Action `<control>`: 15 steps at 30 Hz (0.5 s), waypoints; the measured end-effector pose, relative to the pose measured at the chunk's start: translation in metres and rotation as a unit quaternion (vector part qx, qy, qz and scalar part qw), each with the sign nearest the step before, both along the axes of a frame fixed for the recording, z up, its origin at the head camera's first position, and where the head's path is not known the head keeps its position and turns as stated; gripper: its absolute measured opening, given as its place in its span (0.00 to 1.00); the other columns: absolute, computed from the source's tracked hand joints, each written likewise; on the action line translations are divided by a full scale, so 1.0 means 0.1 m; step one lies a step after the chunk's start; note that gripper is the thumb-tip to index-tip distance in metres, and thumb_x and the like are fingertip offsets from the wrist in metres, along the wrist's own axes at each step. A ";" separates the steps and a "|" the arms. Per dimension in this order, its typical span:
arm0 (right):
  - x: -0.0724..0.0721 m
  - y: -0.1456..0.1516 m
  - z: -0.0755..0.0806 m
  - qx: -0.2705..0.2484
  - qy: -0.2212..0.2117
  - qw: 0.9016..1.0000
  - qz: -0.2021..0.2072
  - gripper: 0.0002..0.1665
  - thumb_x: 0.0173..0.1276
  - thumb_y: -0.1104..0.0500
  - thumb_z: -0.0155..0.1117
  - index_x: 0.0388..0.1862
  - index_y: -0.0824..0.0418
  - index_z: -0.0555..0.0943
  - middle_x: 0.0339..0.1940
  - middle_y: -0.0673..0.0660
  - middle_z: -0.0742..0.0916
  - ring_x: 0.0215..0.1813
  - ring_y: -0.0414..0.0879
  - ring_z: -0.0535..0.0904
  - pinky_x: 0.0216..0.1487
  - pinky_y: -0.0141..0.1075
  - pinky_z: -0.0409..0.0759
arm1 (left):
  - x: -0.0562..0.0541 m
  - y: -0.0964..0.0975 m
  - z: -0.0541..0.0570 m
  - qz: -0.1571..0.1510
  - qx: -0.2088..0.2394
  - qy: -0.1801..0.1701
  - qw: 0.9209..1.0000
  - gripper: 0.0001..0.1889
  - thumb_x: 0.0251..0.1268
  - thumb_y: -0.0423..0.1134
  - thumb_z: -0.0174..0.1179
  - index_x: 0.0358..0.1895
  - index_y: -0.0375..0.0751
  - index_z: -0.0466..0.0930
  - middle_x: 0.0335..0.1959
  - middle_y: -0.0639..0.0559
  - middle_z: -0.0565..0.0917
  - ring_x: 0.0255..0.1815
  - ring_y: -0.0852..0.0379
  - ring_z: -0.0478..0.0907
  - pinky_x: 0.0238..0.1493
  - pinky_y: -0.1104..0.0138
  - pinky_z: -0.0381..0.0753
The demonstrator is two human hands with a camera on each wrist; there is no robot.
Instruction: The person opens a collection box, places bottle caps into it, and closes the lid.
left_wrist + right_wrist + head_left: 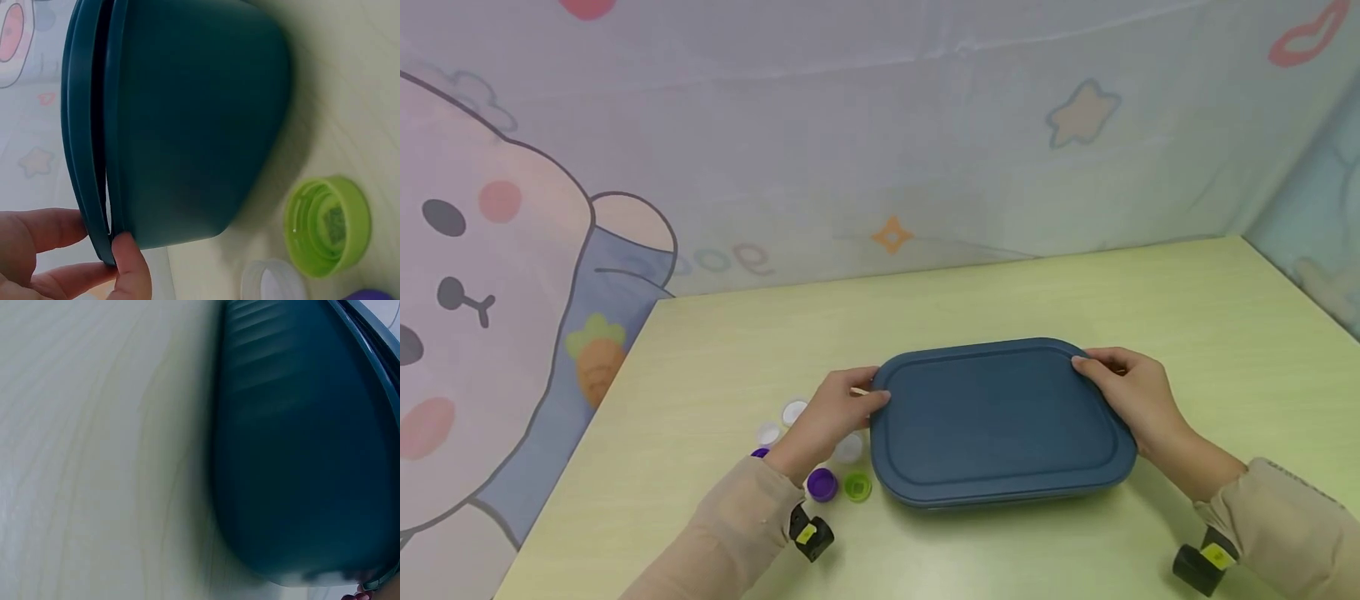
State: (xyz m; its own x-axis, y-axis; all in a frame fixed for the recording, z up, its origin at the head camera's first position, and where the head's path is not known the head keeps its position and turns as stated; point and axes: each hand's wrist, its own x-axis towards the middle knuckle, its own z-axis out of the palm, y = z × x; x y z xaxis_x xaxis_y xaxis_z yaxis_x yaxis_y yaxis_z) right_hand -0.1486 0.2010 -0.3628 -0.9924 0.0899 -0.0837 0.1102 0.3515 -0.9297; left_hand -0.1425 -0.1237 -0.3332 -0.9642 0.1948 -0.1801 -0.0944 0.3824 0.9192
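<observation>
A dark blue rectangular lid (1000, 417) with rounded corners lies over a deep box (200, 125) of the same colour. In the left wrist view a dark gap runs between the lid and the box rim. My left hand (838, 408) pinches the lid's left end, thumb on top, with fingers at its edge. At the far right corner my right hand (1138, 400) grips the lid's edge, its thumb on the top face and its fingers mostly hidden below. The right wrist view shows the box's side wall and only a bit of that hand. What the box contains is hidden.
Several round caps lie on the pale yellow table (962, 300) left of the box, among them a green cap (857, 486), a purple cap (822, 484) and a white cap (794, 412). My left forearm partly covers this group. A printed cloth (820, 150) hangs behind the table.
</observation>
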 end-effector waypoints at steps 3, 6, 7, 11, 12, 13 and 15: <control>0.01 0.00 0.00 -0.001 -0.002 1.000 -0.001 0.33 0.68 0.47 0.55 0.60 0.71 0.70 0.39 0.48 0.77 0.34 0.29 0.76 0.36 0.26 0.79 | 0.00 0.00 0.01 0.001 -0.004 -0.003 1.000 0.20 0.66 0.31 0.52 0.61 0.32 0.71 0.46 0.41 0.76 0.49 0.47 0.76 0.45 0.58 0.80; 0.02 0.00 0.00 -0.003 -0.004 1.000 -0.004 0.32 0.68 0.47 0.55 0.59 0.71 0.71 0.38 0.46 0.78 0.34 0.30 0.76 0.36 0.27 0.79 | 0.01 0.00 0.03 -0.001 -0.002 -0.004 1.000 0.20 0.66 0.31 0.52 0.61 0.32 0.71 0.47 0.41 0.76 0.51 0.46 0.76 0.47 0.56 0.79; 0.02 0.01 -0.01 -0.004 -0.005 1.000 -0.005 0.32 0.68 0.47 0.55 0.59 0.71 0.71 0.37 0.45 0.78 0.34 0.30 0.76 0.35 0.27 0.79 | 0.01 0.00 0.04 -0.001 0.000 -0.003 1.000 0.20 0.66 0.31 0.52 0.60 0.31 0.71 0.48 0.41 0.76 0.52 0.45 0.76 0.48 0.55 0.79; 0.03 0.01 0.00 0.000 -0.002 1.000 -0.008 0.31 0.68 0.46 0.55 0.58 0.71 0.72 0.35 0.44 0.78 0.33 0.31 0.76 0.35 0.27 0.79 | 0.02 0.00 0.09 -0.001 0.019 0.009 1.000 0.19 0.65 0.29 0.52 0.59 0.30 0.72 0.49 0.40 0.76 0.52 0.44 0.76 0.50 0.55 0.77; 0.02 0.01 0.00 0.002 -0.002 1.000 -0.009 0.31 0.68 0.46 0.55 0.58 0.71 0.72 0.35 0.43 0.78 0.33 0.31 0.76 0.35 0.27 0.79 | 0.01 0.00 0.10 0.000 0.027 0.011 1.000 0.19 0.65 0.29 0.52 0.59 0.29 0.71 0.48 0.40 0.76 0.52 0.44 0.76 0.50 0.55 0.77; 0.02 0.01 0.00 0.003 -0.001 1.000 -0.011 0.31 0.68 0.46 0.55 0.57 0.71 0.72 0.35 0.43 0.78 0.33 0.31 0.76 0.34 0.26 0.78 | 0.01 0.01 0.11 0.002 0.033 0.013 0.999 0.19 0.65 0.29 0.52 0.59 0.29 0.71 0.47 0.39 0.76 0.51 0.44 0.76 0.50 0.56 0.78; 0.02 0.02 0.01 0.005 0.003 1.000 -0.015 0.31 0.68 0.46 0.55 0.57 0.70 0.73 0.34 0.42 0.78 0.33 0.31 0.75 0.34 0.26 0.78 | 0.00 0.01 0.14 0.008 0.039 0.012 0.999 0.20 0.65 0.29 0.53 0.60 0.29 0.71 0.46 0.39 0.75 0.50 0.45 0.77 0.49 0.58 0.78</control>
